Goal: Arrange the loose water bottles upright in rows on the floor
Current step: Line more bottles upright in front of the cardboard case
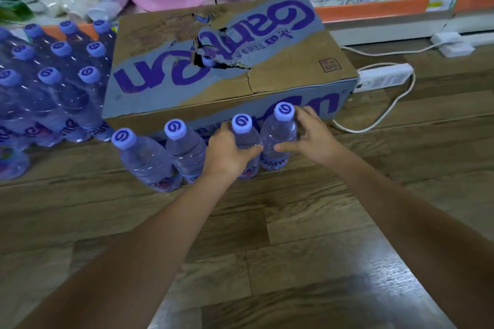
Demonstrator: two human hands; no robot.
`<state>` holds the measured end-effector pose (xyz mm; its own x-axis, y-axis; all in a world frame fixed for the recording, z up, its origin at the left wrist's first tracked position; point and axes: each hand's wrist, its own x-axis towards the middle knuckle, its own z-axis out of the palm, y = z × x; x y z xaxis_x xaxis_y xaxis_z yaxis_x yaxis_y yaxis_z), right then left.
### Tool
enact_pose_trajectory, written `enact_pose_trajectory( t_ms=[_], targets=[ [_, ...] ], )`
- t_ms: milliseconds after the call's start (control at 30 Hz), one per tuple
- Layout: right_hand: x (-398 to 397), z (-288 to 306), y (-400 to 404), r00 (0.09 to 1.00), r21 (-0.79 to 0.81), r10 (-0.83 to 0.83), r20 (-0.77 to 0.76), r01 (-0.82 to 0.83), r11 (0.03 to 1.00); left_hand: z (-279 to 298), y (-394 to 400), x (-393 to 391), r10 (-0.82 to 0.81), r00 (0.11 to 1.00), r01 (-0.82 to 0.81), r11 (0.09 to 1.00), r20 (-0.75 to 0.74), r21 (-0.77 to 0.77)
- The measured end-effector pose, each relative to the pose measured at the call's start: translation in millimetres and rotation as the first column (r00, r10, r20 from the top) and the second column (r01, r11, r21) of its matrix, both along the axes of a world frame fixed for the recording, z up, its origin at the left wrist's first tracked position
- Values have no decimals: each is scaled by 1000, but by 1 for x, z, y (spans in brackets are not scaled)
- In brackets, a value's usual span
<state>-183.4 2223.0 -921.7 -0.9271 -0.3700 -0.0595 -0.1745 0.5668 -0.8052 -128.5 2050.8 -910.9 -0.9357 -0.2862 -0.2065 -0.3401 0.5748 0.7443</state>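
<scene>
Stood on a brown wood floor (294, 222), far in the middle: a big torn cardboard box (230, 67). On the left, a wrapped pack of bottles (50, 83). Just near of the box, lined up in a row, four upright water bottles (149, 160). Left hand (230, 152) curled round the third bottle (246, 139). Right hand (310, 136) curled round the rightmost bottle (279, 139), touching its neighbor. Far right, a white power strip (382, 79).

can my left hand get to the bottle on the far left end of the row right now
Probably yes, once it lets go. The left hand grips the third bottle; the far-left bottle stands two places over, its near side unobstructed over bare floor.
</scene>
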Motion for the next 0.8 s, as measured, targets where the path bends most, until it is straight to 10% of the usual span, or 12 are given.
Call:
enact_pose_trajectory(
  t_ms=[800],
  targets=[
    [22,-1,-12,993,-76,-111,51,115,990,1,-5,22,56,995,-64,992,-78,-107]
  ],
)
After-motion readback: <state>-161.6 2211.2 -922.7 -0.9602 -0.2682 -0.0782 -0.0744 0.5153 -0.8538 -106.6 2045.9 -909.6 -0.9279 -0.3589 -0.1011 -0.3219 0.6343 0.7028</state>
